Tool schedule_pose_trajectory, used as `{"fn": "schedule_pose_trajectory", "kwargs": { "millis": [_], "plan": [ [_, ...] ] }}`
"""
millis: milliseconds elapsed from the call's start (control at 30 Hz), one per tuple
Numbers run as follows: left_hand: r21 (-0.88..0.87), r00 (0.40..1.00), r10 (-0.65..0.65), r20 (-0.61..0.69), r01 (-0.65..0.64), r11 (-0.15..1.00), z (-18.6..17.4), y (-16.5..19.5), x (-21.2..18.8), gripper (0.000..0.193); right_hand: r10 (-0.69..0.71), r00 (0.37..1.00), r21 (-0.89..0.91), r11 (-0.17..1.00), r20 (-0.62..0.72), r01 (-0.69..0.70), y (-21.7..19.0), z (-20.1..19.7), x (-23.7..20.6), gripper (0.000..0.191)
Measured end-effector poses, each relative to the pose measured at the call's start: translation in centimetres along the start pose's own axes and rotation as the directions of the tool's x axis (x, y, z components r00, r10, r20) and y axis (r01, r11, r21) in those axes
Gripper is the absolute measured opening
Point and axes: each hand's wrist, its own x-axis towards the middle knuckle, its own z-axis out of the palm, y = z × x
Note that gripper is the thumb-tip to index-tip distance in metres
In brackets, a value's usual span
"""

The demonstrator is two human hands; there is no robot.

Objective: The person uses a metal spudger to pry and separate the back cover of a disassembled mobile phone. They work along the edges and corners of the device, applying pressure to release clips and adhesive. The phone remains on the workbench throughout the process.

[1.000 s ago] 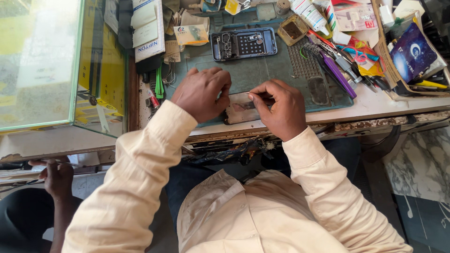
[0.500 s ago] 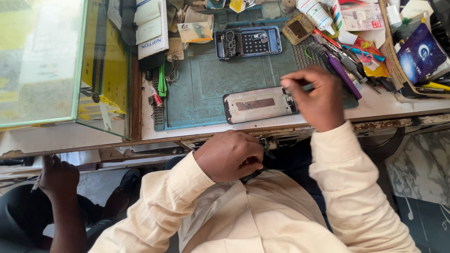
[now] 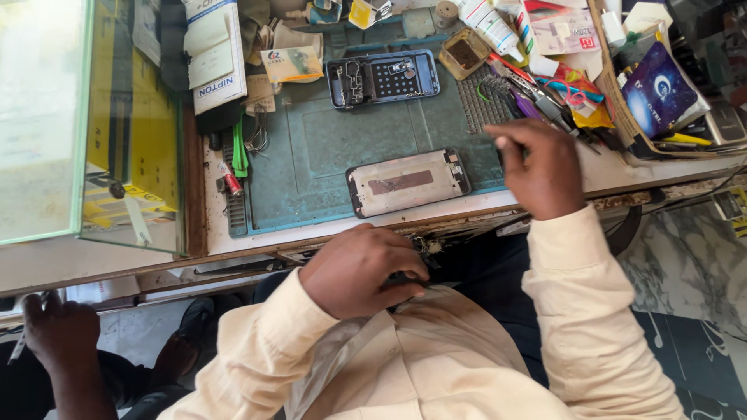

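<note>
Phone frame [image 3: 408, 181] lies flat on the green mat [image 3: 311, 155], near the table's [image 3: 622, 175] front edge, long side running left-right, grey strip across its middle. Neither hand touches it.

Right hand [image 3: 538, 167] is just right of the frame, over the mat edge, fingers curled in, thumb and forefinger tips pressed together; can't tell if anything is pinched between them. Pile of tools [image 3: 545, 97] sits just beyond it.

Left hand [image 3: 362, 268] is below the table edge, against the shirt front, fingers closed on something dark; can't tell what it is.

Second phone shell [image 3: 383, 78], dark with blue rim, lies at the far side of the mat. Glass case [image 3: 85, 117] stands at left. Another person's hand [image 3: 54, 330] is at bottom left.
</note>
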Motion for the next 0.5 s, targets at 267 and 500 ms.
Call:
{"fn": "schedule_pose_trajectory", "kwargs": {
  "millis": [267,500],
  "plan": [
    [0.089,0.947,0.007,-0.323,0.024,0.996,-3.2,-3.3,-1.2,0.012,-0.049,0.996,-0.502,0.865,-0.076,0.004,6.4,-3.8,2.7,0.005],
    [0.258,0.842,-0.035,-0.539,0.204,0.944,-3.5,-4.7,-1.4,0.027,0.138,0.987,-0.43,0.899,0.088,-0.087,6.5,-4.2,4.2,0.017]
  ]
}}
